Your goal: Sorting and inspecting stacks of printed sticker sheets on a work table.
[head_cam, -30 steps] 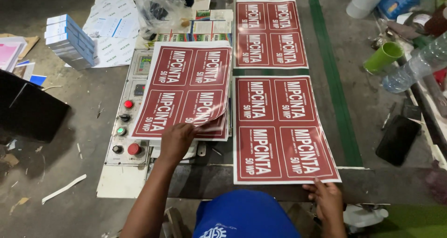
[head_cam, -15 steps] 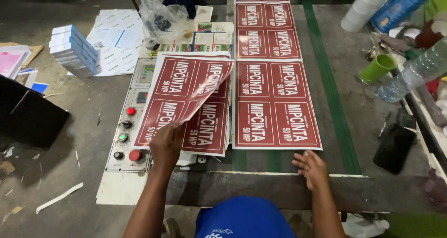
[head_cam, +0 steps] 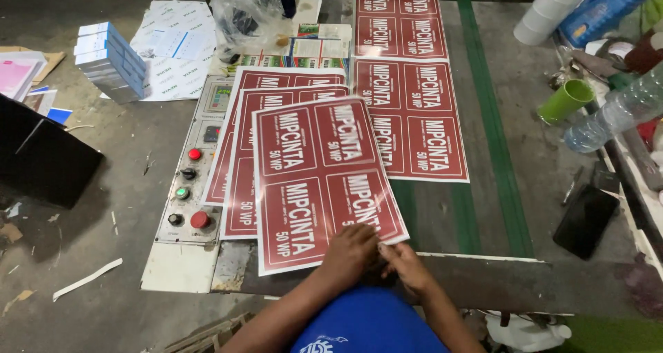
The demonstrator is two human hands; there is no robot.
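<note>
Both hands meet at the near edge of the top red printed sheet (head_cam: 324, 184): the left hand (head_cam: 350, 254) lies flat on it, fingers spread, and the right hand (head_cam: 407, 267) pinches its lower right corner. The sheet lies skewed over a stack of matching sheets (head_cam: 238, 167), partly covering the control panel (head_cam: 190, 180) with its red and green buttons. It looks thin, glossy and floppy, light but easy to crease, so the edges and corners seem the safest hold. More printed sheets (head_cam: 414, 111) lie on the conveyor table (head_cam: 497, 187).
</note>
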